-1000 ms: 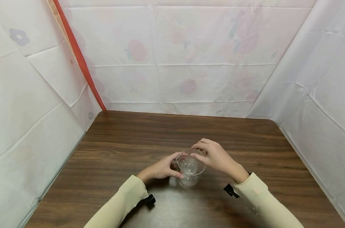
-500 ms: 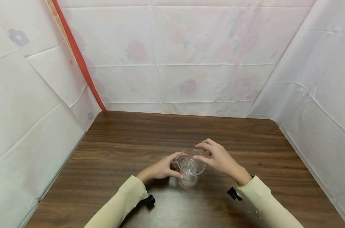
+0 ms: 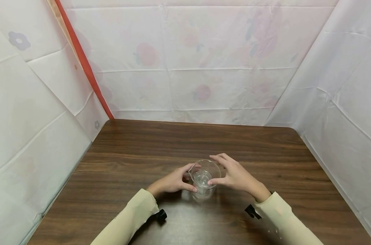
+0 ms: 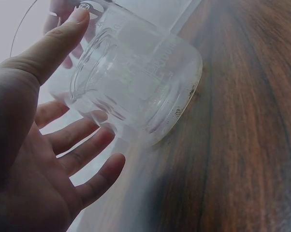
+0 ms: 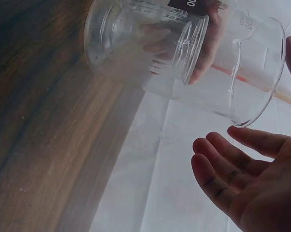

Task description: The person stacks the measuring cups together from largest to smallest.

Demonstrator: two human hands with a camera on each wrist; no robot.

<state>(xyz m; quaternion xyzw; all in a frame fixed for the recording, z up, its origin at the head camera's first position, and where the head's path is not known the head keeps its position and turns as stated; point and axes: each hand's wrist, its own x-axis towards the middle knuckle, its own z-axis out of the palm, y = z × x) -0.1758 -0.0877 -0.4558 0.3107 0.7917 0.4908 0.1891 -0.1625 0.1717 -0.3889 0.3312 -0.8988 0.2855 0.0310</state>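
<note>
A large clear glass beaker (image 3: 204,194) with a pouring lip stands upright on the table. Inside it sits a smaller glass vessel (image 3: 203,177), whose thick rim (image 5: 197,48) shows in the right wrist view. My left hand (image 3: 173,179) holds the large beaker from the left, thumb on the near side and fingers round the far side. At the right of the rim is my right hand (image 3: 235,173), thumb and fingers spread apart, gripping nothing. In the right wrist view one of its fingertips is close to the rim; whether they touch, I cannot tell.
The dark wood-grain table (image 3: 136,143) reaches back to a pale printed curtain (image 3: 185,90). White sheets (image 3: 348,112) hang along the sides, and a red strip (image 3: 85,63) runs down the left corner. Both wrists carry black camera mounts (image 3: 161,215).
My right hand has drawn slightly right from the beaker's rim, and its thumb has dropped toward the near side, spreading wider from the fingers. The left hand and both glass pieces stay put.
</note>
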